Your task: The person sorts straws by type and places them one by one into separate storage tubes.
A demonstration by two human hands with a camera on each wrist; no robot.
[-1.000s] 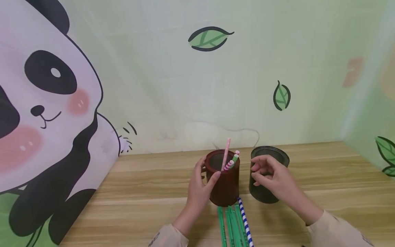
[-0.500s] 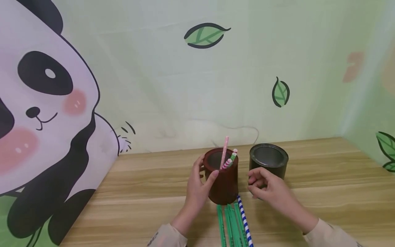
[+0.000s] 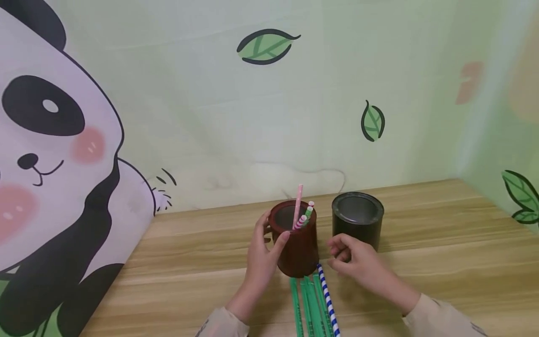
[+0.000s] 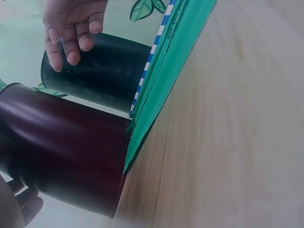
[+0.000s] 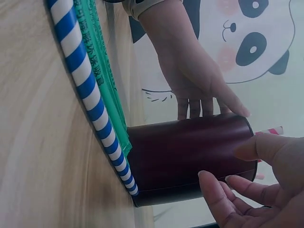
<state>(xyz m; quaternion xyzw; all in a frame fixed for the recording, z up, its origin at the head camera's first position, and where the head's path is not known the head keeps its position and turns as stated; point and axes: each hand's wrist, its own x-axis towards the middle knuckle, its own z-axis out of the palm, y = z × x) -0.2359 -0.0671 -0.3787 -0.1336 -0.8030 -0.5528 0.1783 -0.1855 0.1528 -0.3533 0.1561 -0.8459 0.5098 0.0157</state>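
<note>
My left hand [image 3: 261,260] holds the dark red cylindrical cup [image 3: 297,252] from its left side, thumb at the front rim and fingers round behind. Several paper straws stick out of that cup: a tall pink one [image 3: 298,199] leans upright, and shorter striped ones [image 3: 304,219] rest against the right rim. Just in front of the black cup [image 3: 358,220], my right hand [image 3: 360,264] hovers with loosely bent fingers and nothing in them. The right wrist view shows those fingers [image 5: 216,192] apart from each other, near the red cup's side.
Several green wrapped strips [image 3: 311,304] lie lengthwise on the wooden table [image 3: 177,285] before the red cup. Beside them, on the right, lies a blue-and-white striped straw [image 3: 329,302]. A printed panda backdrop [image 3: 202,117] stands behind the table.
My right hand has come down from the black cup's rim to below it, uncovering its mouth. The left hand stays on the red cup. The head view has shifted slightly.
</note>
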